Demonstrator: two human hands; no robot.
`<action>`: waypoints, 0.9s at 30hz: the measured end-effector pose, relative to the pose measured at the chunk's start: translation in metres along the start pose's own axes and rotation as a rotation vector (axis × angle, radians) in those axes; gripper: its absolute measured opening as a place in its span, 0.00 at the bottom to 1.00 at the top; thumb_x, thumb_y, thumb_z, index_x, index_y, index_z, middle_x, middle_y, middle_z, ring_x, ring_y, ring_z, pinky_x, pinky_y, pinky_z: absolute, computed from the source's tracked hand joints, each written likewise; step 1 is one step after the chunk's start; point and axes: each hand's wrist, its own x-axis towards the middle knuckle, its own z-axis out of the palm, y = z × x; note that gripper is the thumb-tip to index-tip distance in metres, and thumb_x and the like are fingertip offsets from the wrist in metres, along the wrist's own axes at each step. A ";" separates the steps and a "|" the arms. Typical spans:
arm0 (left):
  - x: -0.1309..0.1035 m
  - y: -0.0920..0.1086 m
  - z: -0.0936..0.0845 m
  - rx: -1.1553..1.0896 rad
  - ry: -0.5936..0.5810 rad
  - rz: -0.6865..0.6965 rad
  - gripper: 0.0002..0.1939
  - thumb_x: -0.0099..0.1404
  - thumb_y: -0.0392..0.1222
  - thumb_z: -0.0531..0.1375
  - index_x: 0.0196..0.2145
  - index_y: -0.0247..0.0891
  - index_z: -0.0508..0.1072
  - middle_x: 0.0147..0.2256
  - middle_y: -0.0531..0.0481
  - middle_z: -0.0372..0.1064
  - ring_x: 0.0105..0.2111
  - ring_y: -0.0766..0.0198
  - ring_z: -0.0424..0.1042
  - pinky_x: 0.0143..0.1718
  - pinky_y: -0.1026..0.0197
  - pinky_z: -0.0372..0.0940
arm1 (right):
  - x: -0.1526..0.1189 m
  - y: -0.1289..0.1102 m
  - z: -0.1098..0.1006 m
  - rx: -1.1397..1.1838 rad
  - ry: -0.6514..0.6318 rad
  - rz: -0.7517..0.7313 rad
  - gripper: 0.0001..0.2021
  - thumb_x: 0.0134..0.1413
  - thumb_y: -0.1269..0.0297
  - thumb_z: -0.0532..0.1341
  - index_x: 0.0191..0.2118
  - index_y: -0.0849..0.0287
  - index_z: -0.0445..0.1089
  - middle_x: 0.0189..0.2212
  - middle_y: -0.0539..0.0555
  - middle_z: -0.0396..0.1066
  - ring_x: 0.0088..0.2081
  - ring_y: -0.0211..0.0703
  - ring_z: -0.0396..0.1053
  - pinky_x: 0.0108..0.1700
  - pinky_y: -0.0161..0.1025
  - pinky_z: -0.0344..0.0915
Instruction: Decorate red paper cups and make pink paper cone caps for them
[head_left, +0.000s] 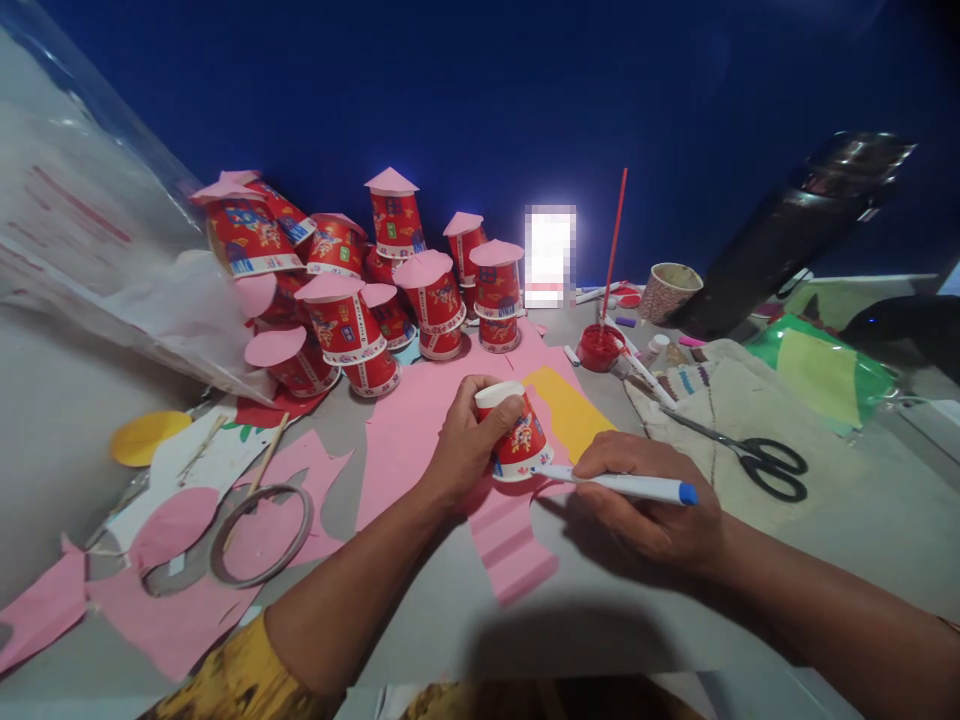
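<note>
My left hand is wrapped round a red patterned paper cup, held upside down and slightly tilted above pink paper, its white base up. My right hand pinches a white marker with a blue end pointing right. The marker's tip meets the white rim band of the cup at its lower right. Below the cup lies a creased pink paper strip. A yellow paper piece rests behind my right hand on the large pink sheet.
Several red cups with pink cone tops stand stacked at the back left. A tape ring and pink scraps lie at the left. Black-handled scissors rest on a cloth at the right, near a red paint pot and a black bottle.
</note>
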 end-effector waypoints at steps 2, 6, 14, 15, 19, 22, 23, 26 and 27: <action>0.000 0.000 0.000 0.034 0.014 0.006 0.28 0.56 0.60 0.74 0.43 0.43 0.69 0.34 0.55 0.73 0.31 0.65 0.72 0.35 0.63 0.69 | 0.000 0.000 0.001 -0.001 -0.014 -0.020 0.04 0.64 0.71 0.63 0.42 0.58 0.75 0.30 0.55 0.80 0.30 0.44 0.78 0.34 0.38 0.74; 0.000 0.000 0.000 0.062 0.019 0.009 0.29 0.55 0.62 0.74 0.43 0.43 0.68 0.34 0.55 0.72 0.30 0.65 0.71 0.34 0.63 0.68 | 0.001 0.000 0.001 0.003 -0.026 -0.010 0.05 0.63 0.73 0.63 0.42 0.58 0.75 0.30 0.55 0.81 0.30 0.44 0.79 0.34 0.38 0.75; -0.001 0.000 0.000 0.098 0.001 0.031 0.28 0.57 0.61 0.74 0.43 0.44 0.67 0.35 0.55 0.72 0.32 0.65 0.72 0.35 0.62 0.69 | 0.003 -0.002 -0.001 -0.034 -0.101 -0.016 0.04 0.66 0.71 0.61 0.41 0.57 0.74 0.30 0.54 0.80 0.29 0.43 0.77 0.32 0.37 0.73; -0.001 0.000 0.000 0.107 0.002 0.037 0.28 0.57 0.61 0.73 0.43 0.44 0.67 0.36 0.55 0.72 0.32 0.65 0.72 0.35 0.62 0.69 | 0.004 -0.002 -0.001 -0.037 -0.111 -0.014 0.05 0.66 0.71 0.61 0.40 0.57 0.74 0.29 0.54 0.80 0.28 0.43 0.77 0.32 0.37 0.73; -0.001 0.000 -0.001 0.141 0.006 0.046 0.27 0.57 0.61 0.73 0.42 0.43 0.67 0.36 0.55 0.72 0.33 0.64 0.72 0.36 0.63 0.68 | 0.004 -0.002 0.000 -0.041 -0.123 -0.014 0.05 0.69 0.69 0.60 0.39 0.57 0.73 0.28 0.54 0.78 0.28 0.42 0.76 0.31 0.37 0.71; -0.001 0.000 0.000 0.122 0.000 0.036 0.28 0.57 0.62 0.73 0.42 0.44 0.67 0.36 0.55 0.72 0.33 0.65 0.72 0.35 0.63 0.68 | 0.003 -0.001 0.000 -0.053 -0.108 -0.024 0.05 0.68 0.70 0.60 0.40 0.57 0.73 0.28 0.53 0.78 0.28 0.42 0.76 0.31 0.36 0.71; -0.001 0.000 0.000 0.113 -0.001 0.032 0.28 0.57 0.62 0.73 0.42 0.44 0.67 0.35 0.56 0.72 0.32 0.65 0.72 0.35 0.63 0.68 | 0.003 0.000 0.000 -0.059 -0.100 -0.027 0.04 0.68 0.70 0.60 0.40 0.57 0.73 0.28 0.53 0.78 0.28 0.42 0.76 0.31 0.36 0.71; -0.001 -0.001 0.000 0.091 0.001 0.027 0.28 0.56 0.61 0.74 0.42 0.44 0.67 0.35 0.56 0.72 0.31 0.65 0.72 0.35 0.62 0.69 | 0.003 0.000 -0.001 -0.066 -0.068 -0.036 0.03 0.66 0.71 0.61 0.40 0.58 0.73 0.29 0.54 0.79 0.29 0.42 0.76 0.32 0.36 0.71; -0.001 -0.001 0.000 0.088 0.000 0.026 0.28 0.56 0.61 0.74 0.42 0.44 0.67 0.35 0.56 0.72 0.31 0.65 0.72 0.36 0.62 0.69 | 0.003 0.000 -0.001 -0.066 -0.061 -0.042 0.03 0.66 0.71 0.61 0.41 0.58 0.73 0.29 0.55 0.79 0.29 0.42 0.76 0.32 0.37 0.71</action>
